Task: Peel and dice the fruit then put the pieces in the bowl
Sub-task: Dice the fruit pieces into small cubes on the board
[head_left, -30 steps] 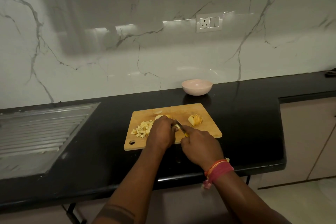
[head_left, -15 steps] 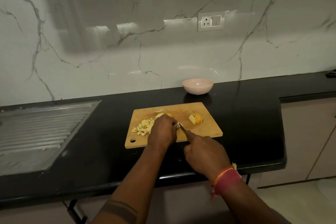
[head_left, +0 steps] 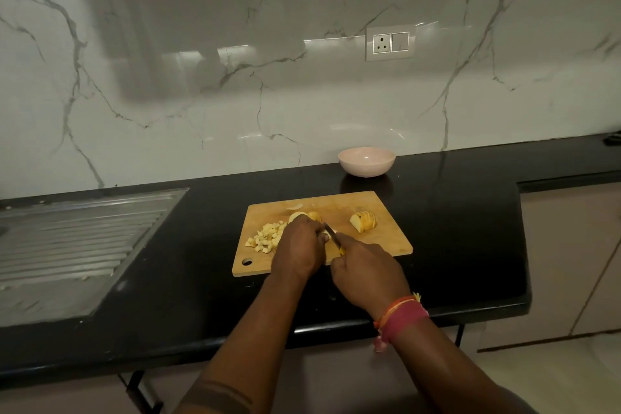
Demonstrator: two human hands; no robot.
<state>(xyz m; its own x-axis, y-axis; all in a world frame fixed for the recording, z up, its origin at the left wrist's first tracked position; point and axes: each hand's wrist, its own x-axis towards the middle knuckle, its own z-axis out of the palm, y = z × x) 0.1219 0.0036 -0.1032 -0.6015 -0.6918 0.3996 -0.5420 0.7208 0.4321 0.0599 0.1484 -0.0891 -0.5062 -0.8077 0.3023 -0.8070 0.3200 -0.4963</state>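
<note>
Fruit under left grip — knife in rt grip.

Bare board strip between sliced wedge and bowl; diced pile crowds left.

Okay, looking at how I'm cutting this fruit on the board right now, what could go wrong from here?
1. The left hand holds the fruit right beside the knife; its fingers sit near the blade, so a slip could nick them.
2. The diced pieces lie close to that hand and could get pushed off the cutting board.
3. The bowl stands behind the board, so pieces may drop in transfer.
</note>
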